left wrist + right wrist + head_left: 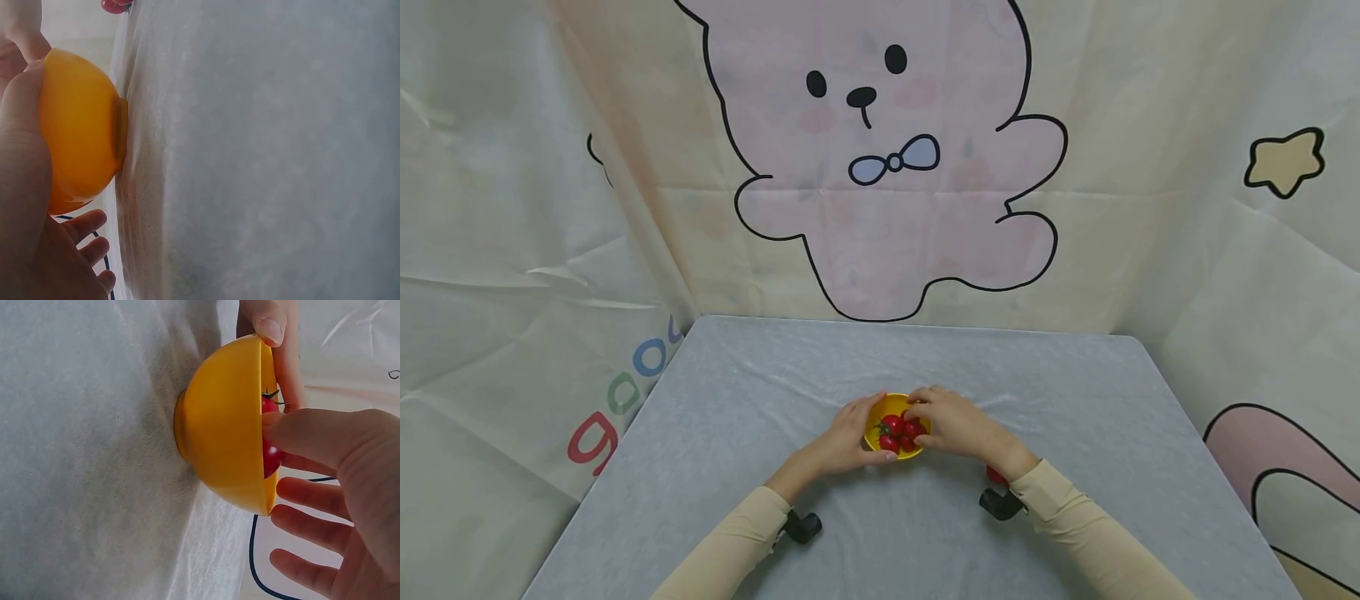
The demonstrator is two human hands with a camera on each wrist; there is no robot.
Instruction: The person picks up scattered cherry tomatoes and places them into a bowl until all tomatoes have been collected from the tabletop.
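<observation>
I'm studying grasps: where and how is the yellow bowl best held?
Probably by its upper wall, from the left like the left grip: the yellow bowl flares from a narrow foot, and the right grip crowds the right.

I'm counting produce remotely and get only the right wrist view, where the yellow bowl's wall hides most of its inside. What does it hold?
Observer: The head view shows several red tomatoes clustered inside the yellow bowl.
Operator: Is anything red outside the bowl?
Observer: Yes, in the head view a red thing shows beside the right sleeve, partly hidden; I can't tell exactly what it is.
Operator: And is there anything at the other sleeve?
Observer: Yes, a black device sticks out beside the left sleeve.
</observation>
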